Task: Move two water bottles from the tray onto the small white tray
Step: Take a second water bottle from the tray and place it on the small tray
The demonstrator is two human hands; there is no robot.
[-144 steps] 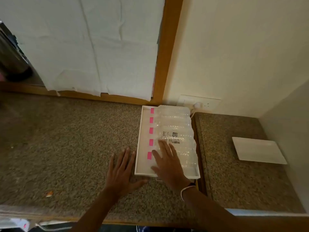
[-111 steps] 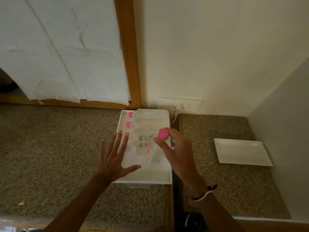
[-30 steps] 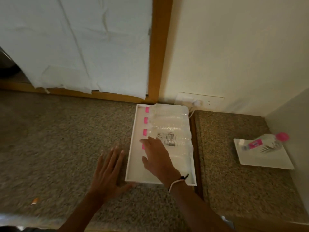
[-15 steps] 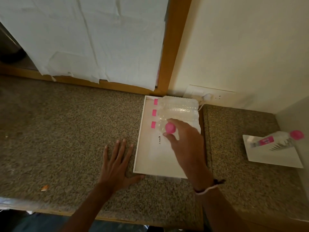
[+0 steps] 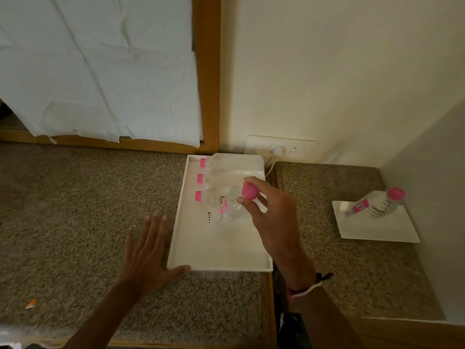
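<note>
A: Water bottle [image 5: 230, 210], clear with a pink cap, is held above the large white tray [image 5: 201, 248] in the head view. It is gripped just under the cap by the right hand [image 5: 274, 220], whose thumb and fingertips are closed around the neck, and the bottle's body hangs tilted down toward the tray floor.

B: And what is seen of the other hand?

A: The left hand [image 5: 146, 258] is laid flat on the speckled counter [image 5: 75, 222], fingers spread, nothing held. Its thumb is placed against the tray's near left corner.

B: What else is found in the tray?

A: Three more pink-capped bottles [image 5: 226, 172] are laid side by side at the far end, caps pointed left. The near half of the tray is left bare.

B: Where is the small white tray?

A: The small white tray [image 5: 377, 230] is set well to the right on a second counter section, close to a side wall [image 5: 427, 222]. One bottle [image 5: 372, 204] is already laid across its far edge, cap pointed right and nearly touching that wall. A wooden divider strip [image 5: 273, 172] is seen between the two counter sections.

B: Anything behind?

A: A wall socket [image 5: 279, 148] with a plug and a thin cord is seen just past the large tray. White paper [image 5: 100, 71] is hung over a wood-framed panel at left.
</note>
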